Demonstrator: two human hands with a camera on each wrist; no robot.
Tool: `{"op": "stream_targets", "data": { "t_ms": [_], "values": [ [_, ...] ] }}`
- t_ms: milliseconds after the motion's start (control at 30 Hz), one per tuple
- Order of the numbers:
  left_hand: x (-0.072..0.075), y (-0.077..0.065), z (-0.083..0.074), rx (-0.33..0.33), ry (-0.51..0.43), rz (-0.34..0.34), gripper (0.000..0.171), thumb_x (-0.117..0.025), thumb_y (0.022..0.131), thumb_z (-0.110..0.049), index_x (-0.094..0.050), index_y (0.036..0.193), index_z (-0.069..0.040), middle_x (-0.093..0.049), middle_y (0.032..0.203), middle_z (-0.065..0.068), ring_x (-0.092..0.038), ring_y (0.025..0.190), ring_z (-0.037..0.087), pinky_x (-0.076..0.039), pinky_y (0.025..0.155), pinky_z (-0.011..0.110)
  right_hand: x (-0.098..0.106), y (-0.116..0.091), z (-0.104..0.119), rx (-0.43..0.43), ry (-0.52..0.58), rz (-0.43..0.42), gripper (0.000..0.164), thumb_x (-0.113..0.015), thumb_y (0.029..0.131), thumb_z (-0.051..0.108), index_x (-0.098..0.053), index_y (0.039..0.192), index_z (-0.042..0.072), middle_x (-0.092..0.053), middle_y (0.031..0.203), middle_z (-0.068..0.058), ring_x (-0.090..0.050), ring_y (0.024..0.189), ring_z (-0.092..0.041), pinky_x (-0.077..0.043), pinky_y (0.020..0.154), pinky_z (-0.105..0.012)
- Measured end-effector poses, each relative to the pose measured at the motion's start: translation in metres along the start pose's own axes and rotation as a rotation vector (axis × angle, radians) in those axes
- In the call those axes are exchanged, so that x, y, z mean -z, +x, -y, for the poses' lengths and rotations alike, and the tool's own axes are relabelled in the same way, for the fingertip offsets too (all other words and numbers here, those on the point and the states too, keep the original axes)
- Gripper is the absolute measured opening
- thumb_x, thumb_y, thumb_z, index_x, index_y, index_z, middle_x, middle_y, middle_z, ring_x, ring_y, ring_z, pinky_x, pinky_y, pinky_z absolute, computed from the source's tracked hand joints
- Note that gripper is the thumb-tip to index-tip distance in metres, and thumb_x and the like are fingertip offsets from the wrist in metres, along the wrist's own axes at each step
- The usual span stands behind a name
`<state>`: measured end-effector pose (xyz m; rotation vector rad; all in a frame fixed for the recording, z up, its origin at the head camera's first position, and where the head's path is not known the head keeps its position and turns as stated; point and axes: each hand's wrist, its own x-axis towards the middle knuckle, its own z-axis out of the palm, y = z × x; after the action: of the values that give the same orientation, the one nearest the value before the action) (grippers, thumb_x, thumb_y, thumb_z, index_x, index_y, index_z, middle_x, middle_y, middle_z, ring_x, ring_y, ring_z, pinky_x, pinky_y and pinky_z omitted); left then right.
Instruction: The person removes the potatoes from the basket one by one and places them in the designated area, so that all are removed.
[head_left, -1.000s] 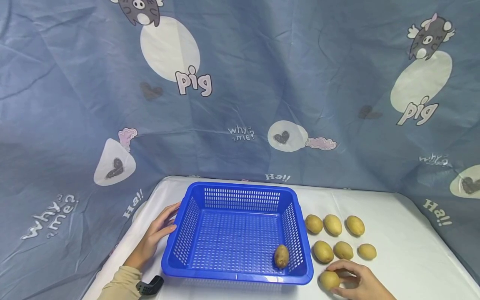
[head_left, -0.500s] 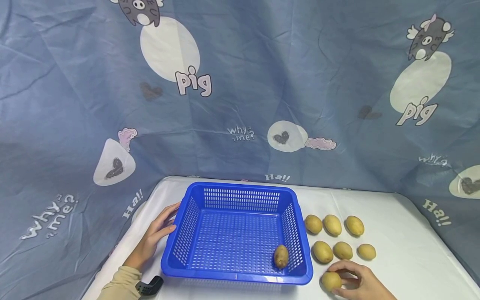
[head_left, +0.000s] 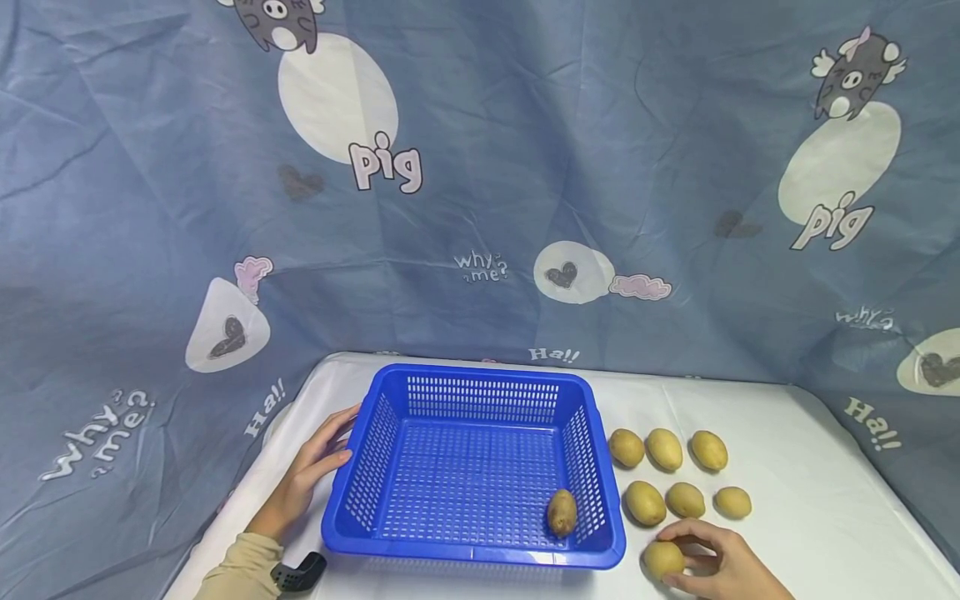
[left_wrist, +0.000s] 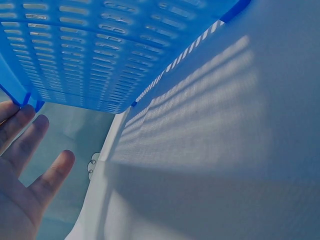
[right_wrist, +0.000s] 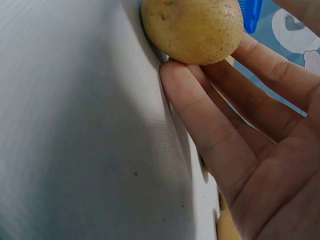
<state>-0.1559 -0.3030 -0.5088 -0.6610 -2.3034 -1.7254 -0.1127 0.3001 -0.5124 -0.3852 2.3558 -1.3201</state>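
Note:
My right hand holds a round yellow potato between thumb and fingers, low over the white table near its front. In the right wrist view, the fingertips lie against that potato. To its left stands a blue plastic basket with slotted walls, and one browner potato lies inside at the right. My left hand touches the basket's left rim with outstretched fingers. In the left wrist view, fingers spread below the basket's slotted wall, some tips right at the rim.
Several potatoes lie in two rows on the white table, right of the basket and beyond my right hand. A black strap-like object sits by the left wrist. Behind the table hangs a blue printed cloth.
The potato in my right hand has shifted very slightly to the right. Both hands otherwise stay in place, and the basket has not moved.

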Motion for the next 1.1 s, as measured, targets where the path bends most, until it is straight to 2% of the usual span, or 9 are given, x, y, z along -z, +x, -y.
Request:
{"op": "stream_targets", "data": {
  "t_ms": [267,667,867,967,1100],
  "values": [
    [0.000,-0.001,0.001,0.023,0.013,-0.008,0.062,-0.045,0.097,-0.002,-0.038,0.158,-0.004,-0.042,0.156,0.030,-0.046,0.138,-0.007,-0.037,0.109,0.009,-0.001,-0.001,0.001,-0.041,0.018,-0.011,0.046,-0.083,0.087,0.023,-0.065,0.125,0.003,-0.068,0.125,-0.013,-0.063,0.105,0.011,-0.061,0.093,-0.033],
    [0.000,0.000,0.000,0.006,0.003,-0.001,0.061,-0.045,0.098,-0.001,-0.037,0.158,-0.003,-0.041,0.156,0.030,-0.046,0.139,-0.005,-0.037,0.110,0.009,0.003,-0.004,0.006,-0.003,-0.003,-0.045,0.044,-0.083,0.087,0.021,-0.066,0.123,0.001,-0.071,0.120,-0.004,-0.065,0.104,0.008,-0.062,0.089,-0.028],
    [0.000,0.000,0.000,0.007,-0.002,0.008,0.060,-0.044,0.099,-0.002,-0.036,0.159,-0.004,-0.041,0.157,0.028,-0.045,0.141,-0.004,-0.037,0.111,0.009,0.006,-0.004,0.007,-0.020,0.006,-0.081,0.048,-0.084,0.086,0.022,-0.065,0.124,-0.001,-0.071,0.118,-0.008,-0.067,0.103,0.006,-0.062,0.087,-0.026],
    [0.001,0.000,0.001,0.007,-0.005,0.008,0.060,-0.044,0.099,-0.002,-0.036,0.159,-0.004,-0.041,0.156,0.028,-0.045,0.141,-0.004,-0.036,0.111,0.009,0.007,-0.005,0.008,-0.009,-0.011,-0.109,0.048,-0.084,0.086,0.023,-0.066,0.124,-0.001,-0.072,0.117,-0.010,-0.068,0.103,0.003,-0.061,0.087,-0.023],
    [0.001,0.000,0.001,0.007,-0.001,0.005,0.061,-0.045,0.098,-0.002,-0.037,0.158,-0.003,-0.042,0.156,0.029,-0.045,0.140,-0.004,-0.036,0.111,0.009,0.008,-0.007,0.010,0.060,-0.034,-0.147,0.044,-0.083,0.087,0.019,-0.066,0.122,-0.001,-0.072,0.116,-0.009,-0.069,0.105,0.002,-0.061,0.086,-0.021]
  ]
}}
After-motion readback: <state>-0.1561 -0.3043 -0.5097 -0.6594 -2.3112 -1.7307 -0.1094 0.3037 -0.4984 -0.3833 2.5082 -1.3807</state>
